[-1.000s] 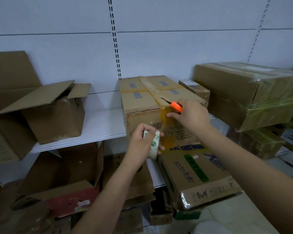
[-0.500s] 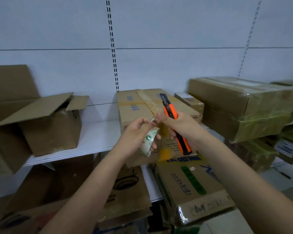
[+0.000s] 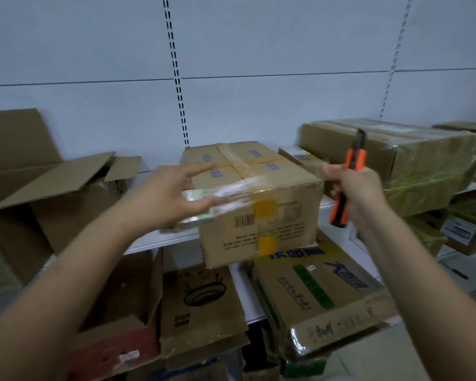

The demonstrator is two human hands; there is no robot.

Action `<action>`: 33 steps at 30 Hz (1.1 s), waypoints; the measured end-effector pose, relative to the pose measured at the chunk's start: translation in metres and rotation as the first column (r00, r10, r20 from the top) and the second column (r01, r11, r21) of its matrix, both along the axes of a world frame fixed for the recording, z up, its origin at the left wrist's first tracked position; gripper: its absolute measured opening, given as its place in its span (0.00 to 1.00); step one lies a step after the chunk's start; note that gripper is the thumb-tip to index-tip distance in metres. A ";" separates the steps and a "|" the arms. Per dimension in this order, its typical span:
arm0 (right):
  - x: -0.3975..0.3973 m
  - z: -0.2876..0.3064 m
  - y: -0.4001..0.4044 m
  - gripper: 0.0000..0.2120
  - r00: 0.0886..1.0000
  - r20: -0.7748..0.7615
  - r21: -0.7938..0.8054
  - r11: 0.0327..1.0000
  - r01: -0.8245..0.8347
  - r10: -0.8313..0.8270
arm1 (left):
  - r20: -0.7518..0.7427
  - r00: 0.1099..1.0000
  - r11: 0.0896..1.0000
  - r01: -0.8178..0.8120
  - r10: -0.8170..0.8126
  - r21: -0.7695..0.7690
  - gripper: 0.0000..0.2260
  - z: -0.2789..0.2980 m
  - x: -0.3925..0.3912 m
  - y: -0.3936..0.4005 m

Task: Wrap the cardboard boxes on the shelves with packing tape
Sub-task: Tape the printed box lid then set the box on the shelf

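At frame centre the taped cardboard box (image 3: 259, 204) overhangs its white shelf (image 3: 160, 239), so the left hand (image 3: 165, 196), gripping a blurred tape roll (image 3: 201, 207), might nudge it off, while the right hand (image 3: 355, 193) clenches an orange utility knife (image 3: 348, 182).

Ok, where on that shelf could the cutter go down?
Bare white shelf lies between the open-flapped box and the taped box. Right of the taped box it is crowded: a small labelled box, then the film-wrapped box.
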State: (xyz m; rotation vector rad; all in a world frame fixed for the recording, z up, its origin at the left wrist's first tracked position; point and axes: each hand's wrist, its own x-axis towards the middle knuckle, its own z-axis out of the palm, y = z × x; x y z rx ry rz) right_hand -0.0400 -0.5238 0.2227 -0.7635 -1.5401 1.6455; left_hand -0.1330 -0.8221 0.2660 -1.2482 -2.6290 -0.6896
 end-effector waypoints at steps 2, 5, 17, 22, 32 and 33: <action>0.008 -0.002 0.028 0.07 0.999 0.000 0.016 0.999 0.049 -0.049 | -0.089 0.994 0.997 -0.073 0.070 -0.028 0.35 0.004 -0.010 -0.024; 0.002 -0.009 0.039 0.07 0.999 0.006 0.061 0.997 0.041 -0.042 | -0.208 0.975 0.987 -0.110 0.084 -0.120 0.32 -0.003 -0.025 -0.029; -0.025 -0.035 0.062 0.13 0.984 0.166 0.085 0.995 0.052 -0.066 | -0.420 0.890 0.903 -0.319 0.180 -0.289 0.27 -0.034 -0.060 0.009; -0.032 -0.043 0.075 0.20 0.980 0.168 -0.174 0.982 -0.075 0.105 | -0.325 0.928 0.898 -0.291 0.181 -0.331 0.26 -0.043 -0.067 0.018; -0.031 -0.035 0.088 0.20 0.854 0.482 0.003 0.975 -0.223 0.194 | -0.170 0.977 0.958 -0.170 0.133 -0.231 0.31 -0.053 -0.094 0.016; -0.028 -0.037 0.087 0.23 0.828 0.557 0.151 0.971 -0.185 0.072 | -0.160 0.978 0.959 -0.171 0.136 -0.225 0.29 -0.053 -0.093 0.016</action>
